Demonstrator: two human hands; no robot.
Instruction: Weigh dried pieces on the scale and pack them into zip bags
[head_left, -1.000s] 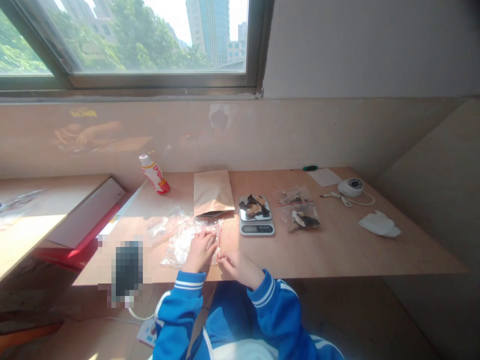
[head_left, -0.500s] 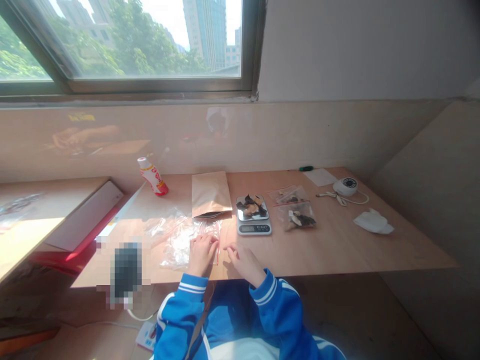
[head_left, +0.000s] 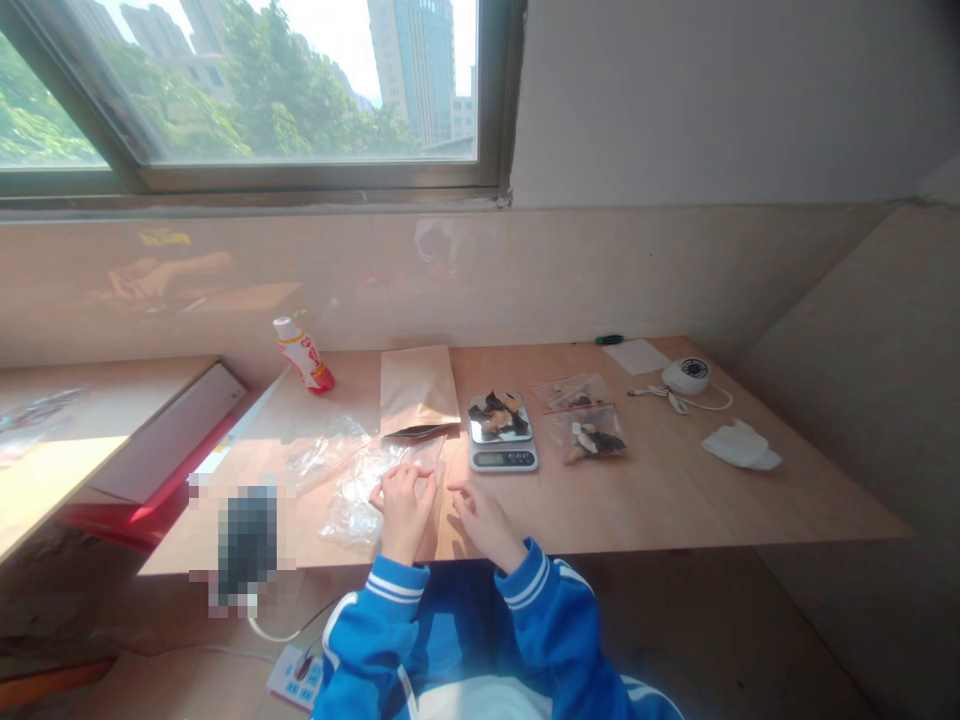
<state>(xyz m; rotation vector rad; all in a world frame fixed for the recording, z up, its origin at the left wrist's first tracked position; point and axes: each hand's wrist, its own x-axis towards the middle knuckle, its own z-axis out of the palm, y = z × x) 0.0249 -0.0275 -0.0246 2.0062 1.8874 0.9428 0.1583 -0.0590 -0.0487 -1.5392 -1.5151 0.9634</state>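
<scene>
Directly in front of the small silver kitchen scale (head_left: 502, 435), toward the near table edge, the left hand (head_left: 401, 505) lifts a clear zip-seal plastic bag with a red seal strip (head_left: 427, 465) by its mouth, fingers curled and pinching the film. That bag's long axis runs from the hand away toward the flat brown kraft-paper pouch (head_left: 417, 390), which lies just left of the scale. Its red strip stands between the two hands. The right hand (head_left: 484, 520) is just right of the bag, fingers loosely half-open and holding nothing, its fingertips near the strip but apart from it. So the left hand has the bag; the right is the nearer one to the scale and the dark dried pieces (head_left: 496, 412) on its pan. More crumpled clear bags (head_left: 334, 460) lie left of the scale; two filled clear bags (head_left: 589, 430) lie just right of it.
</scene>
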